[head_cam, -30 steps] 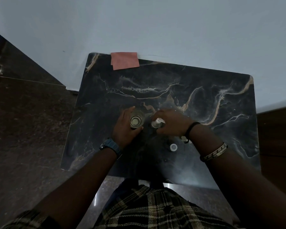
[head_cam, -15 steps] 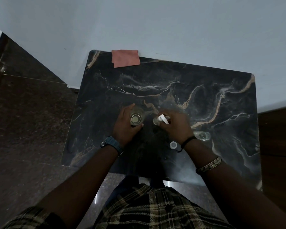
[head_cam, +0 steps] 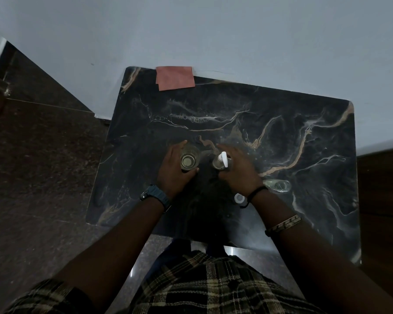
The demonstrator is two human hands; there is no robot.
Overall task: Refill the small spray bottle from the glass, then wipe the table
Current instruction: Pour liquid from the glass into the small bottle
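- Head view: your left hand [head_cam: 171,171] is wrapped around the glass [head_cam: 188,160], fingers on its far side and thumb on the near side; the glass stands upright on the dark marbled worktop [head_cam: 281,141] with a little pale liquid at the bottom.
- Just to the right of the glass, your right hand [head_cam: 239,171] holds a small spray bottle [head_cam: 220,163] from its right side. The bottle stands upright, and its white pump top [head_cam: 224,159] is seated on it.
- The glass and that bottle stand close together near the middle of the worktop, not touching.
- A clear bottle [head_cam: 277,185] lies on its side on the worktop, just right of your right wrist; you cannot tell whether it holds any liquid.
- A small white cap [head_cam: 238,198] sits on the worktop beside the black cord on your right wrist.
- A folded pink cloth [head_cam: 175,78] lies at the far edge of the worktop, against the pale wall [head_cam: 236,30] and well apart from both hands.
- A watch [head_cam: 156,196] is on your left wrist and a bracelet [head_cam: 284,225] on your right forearm.
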